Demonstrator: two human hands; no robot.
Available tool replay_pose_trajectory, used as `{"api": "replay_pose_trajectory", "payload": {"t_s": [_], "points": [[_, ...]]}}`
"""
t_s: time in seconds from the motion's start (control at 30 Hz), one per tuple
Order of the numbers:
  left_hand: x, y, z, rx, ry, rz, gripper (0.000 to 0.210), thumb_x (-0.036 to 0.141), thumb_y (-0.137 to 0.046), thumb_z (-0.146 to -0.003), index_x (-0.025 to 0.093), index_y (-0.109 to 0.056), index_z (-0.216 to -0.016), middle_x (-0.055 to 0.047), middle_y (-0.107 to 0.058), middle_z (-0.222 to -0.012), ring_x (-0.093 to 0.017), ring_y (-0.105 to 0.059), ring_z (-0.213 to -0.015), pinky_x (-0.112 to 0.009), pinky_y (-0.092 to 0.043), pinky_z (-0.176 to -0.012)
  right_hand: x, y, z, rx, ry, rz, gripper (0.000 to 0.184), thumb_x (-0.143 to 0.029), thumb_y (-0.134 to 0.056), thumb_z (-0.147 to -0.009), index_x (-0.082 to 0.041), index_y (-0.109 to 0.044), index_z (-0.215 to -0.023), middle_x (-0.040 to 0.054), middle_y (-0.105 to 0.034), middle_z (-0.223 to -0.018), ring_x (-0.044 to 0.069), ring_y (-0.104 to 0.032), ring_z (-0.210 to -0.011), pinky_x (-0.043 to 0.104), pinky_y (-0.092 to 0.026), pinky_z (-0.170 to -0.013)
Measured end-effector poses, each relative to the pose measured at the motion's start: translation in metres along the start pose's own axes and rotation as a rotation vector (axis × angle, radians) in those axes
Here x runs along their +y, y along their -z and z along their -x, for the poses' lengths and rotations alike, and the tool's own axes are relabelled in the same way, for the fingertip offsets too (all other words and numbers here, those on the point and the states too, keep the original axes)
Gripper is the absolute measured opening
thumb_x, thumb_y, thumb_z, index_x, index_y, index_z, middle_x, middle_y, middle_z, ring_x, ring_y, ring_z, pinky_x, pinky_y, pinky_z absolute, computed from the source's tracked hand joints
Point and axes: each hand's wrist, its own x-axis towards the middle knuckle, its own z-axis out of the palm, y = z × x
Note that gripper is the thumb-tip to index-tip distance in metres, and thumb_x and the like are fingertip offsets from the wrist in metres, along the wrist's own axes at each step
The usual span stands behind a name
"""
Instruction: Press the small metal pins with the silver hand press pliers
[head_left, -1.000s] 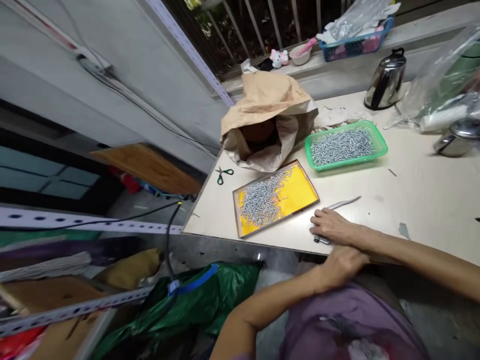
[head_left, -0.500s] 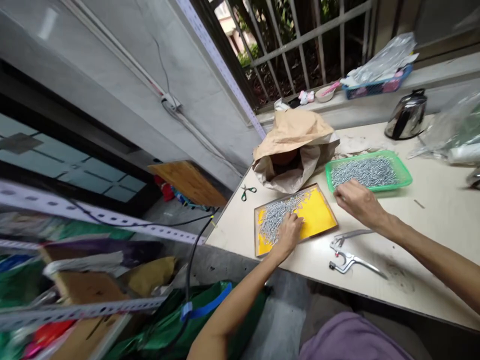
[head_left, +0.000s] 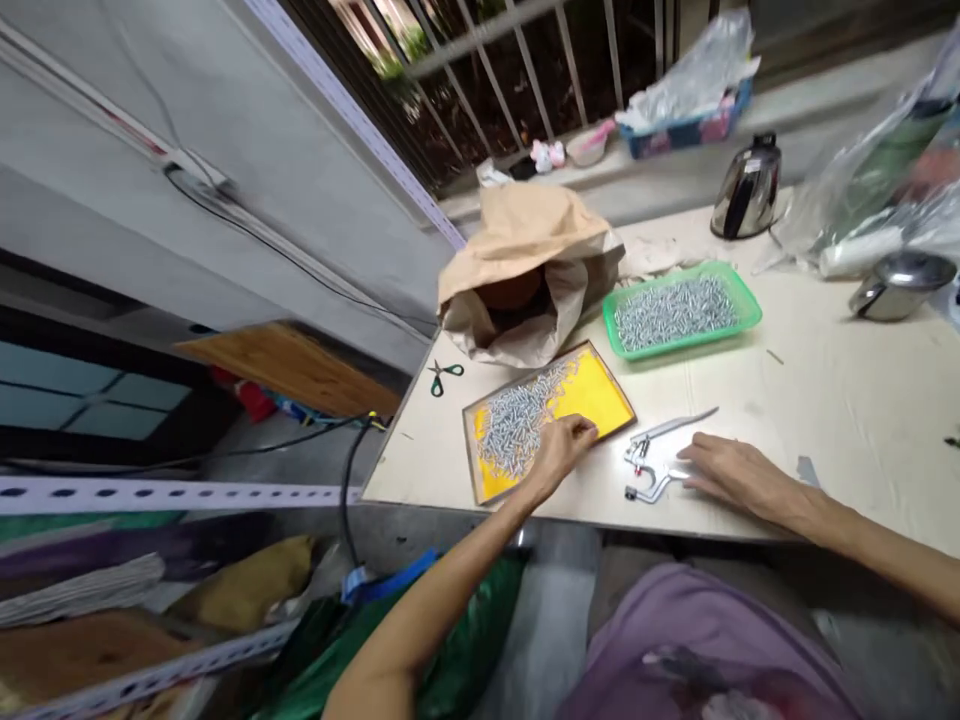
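My left hand [head_left: 564, 447] is over the front edge of a shallow tray [head_left: 606, 392] with a yellow base. Its fingers are curled into a pinch, and whatever they hold is too small to make out. Small silvery metal pins [head_left: 514, 425] are heaped over the tray's left part. To the right, my right hand [head_left: 739, 475] reaches over a pair of metal hand pliers [head_left: 654, 488] lying with spread handles. Its fingers are stretched out, and the end of the lower handle is hidden beneath them. Behind it stands a green basket [head_left: 742, 315] holding many similar metal pins.
An open brown paper bag [head_left: 536, 240] stands behind the yellow tray. Green-handled scissors [head_left: 444, 375] lie left of it. At the back right are a steel kettle [head_left: 746, 190], clear plastic bags [head_left: 862, 190] and a metal pot [head_left: 900, 285]. The table's front edge runs close below both hands.
My right hand has moved from the green basket's front edge down to the pliers, its fingers straightening. My left hand has shifted off the pile toward the tray's front edge. The view has turned right.
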Motion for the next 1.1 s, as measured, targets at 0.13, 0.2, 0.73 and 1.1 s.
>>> {"api": "replay_pose_trajectory", "payload": {"t_s": [0.13,0.2,0.73,1.1], "points": [[0.024,-0.025,0.025,-0.271,0.262,0.396,0.022,0.034,-0.065,-0.073,0.012,-0.068,-0.075,0.000,-0.061,-0.063,-0.007,-0.046,-0.051,-0.018,-0.034,-0.046,0.000,-0.015,0.013,-0.086,-0.087,0.034,0.010,-0.025,-0.055,-0.090,-0.020,-0.062,-0.094,0.0061,-0.061,-0.092,0.019,-0.062,-0.074,0.030,-0.047,-0.062],[0.029,-0.035,0.032,-0.320,0.349,0.448,0.024,0.035,-0.068,-0.069,0.011,-0.066,-0.071,0.003,-0.055,-0.056,-0.005,-0.038,-0.045,-0.018,-0.027,-0.041,-0.001,-0.016,0.014,-0.082,-0.099,0.035,0.010,-0.023,-0.052,-0.092,-0.019,-0.061,-0.090,0.0061,-0.061,-0.090,0.018,-0.062,-0.073,0.029,-0.045,-0.061],[0.028,-0.043,0.019,-0.528,0.433,0.238,0.021,0.031,-0.071,-0.067,0.013,-0.063,-0.060,0.007,-0.045,-0.044,-0.005,-0.036,-0.040,-0.018,-0.025,-0.039,-0.009,-0.021,0.015,-0.102,-0.118,0.023,0.019,-0.017,-0.045,-0.096,-0.017,-0.059,-0.084,0.0059,-0.060,-0.085,0.015,-0.058,-0.067,0.026,-0.039,-0.058],[0.029,-0.042,0.026,-0.554,0.509,0.270,0.029,0.035,-0.074,-0.069,0.013,-0.059,-0.058,0.008,-0.044,-0.041,-0.005,-0.039,-0.039,-0.017,-0.034,-0.040,0.031,-0.019,0.002,0.064,-0.032,0.129,0.098,-0.060,-0.076,-0.065,-0.017,-0.037,-0.144,0.0228,-0.039,-0.147,0.042,-0.033,-0.136,0.058,-0.034,-0.104]]}}
